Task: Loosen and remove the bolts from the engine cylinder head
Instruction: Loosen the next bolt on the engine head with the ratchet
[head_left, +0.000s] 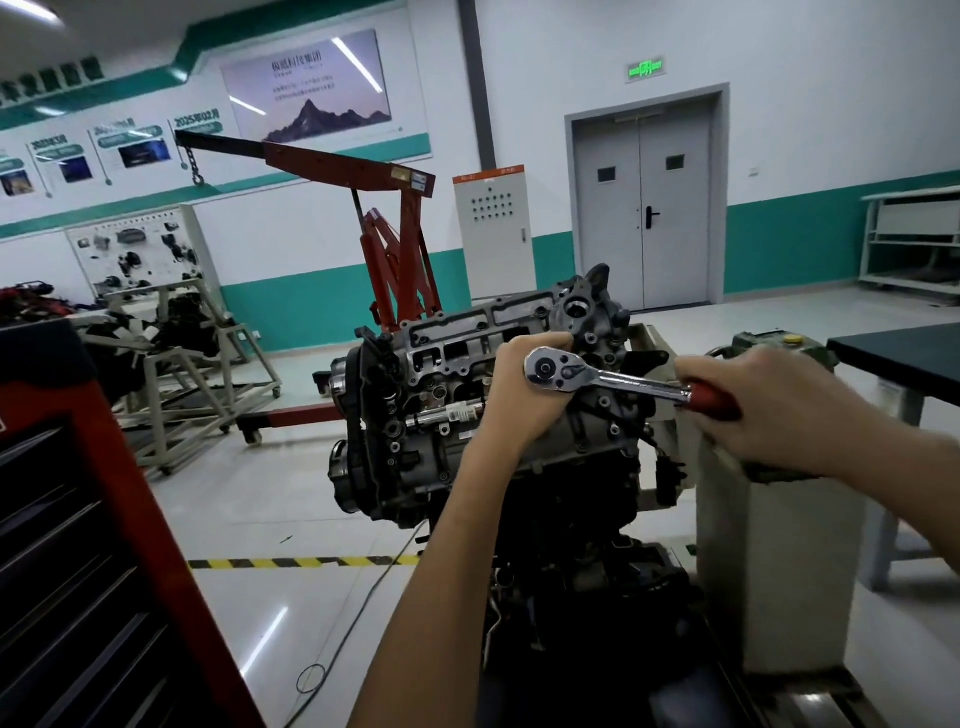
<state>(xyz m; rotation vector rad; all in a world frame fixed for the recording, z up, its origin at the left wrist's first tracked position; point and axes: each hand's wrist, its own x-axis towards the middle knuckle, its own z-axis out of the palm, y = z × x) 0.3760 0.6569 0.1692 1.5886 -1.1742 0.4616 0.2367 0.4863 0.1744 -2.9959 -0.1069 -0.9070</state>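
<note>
Ratchet (597, 378) rigid, chrome slick. Right hand (769, 410) fingers wrap red grip. Left hand (519, 400) fingers cup ratchet head. Bolt hidden, likely tight.

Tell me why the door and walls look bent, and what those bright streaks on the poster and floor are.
Head view: the wide-angle lens bows straight lines, so the door leans; ceiling lights reflect as streaks on the glossy poster and floor; the ratchet glints with glare; the red tool cabinet at left sits in shadow.
</note>
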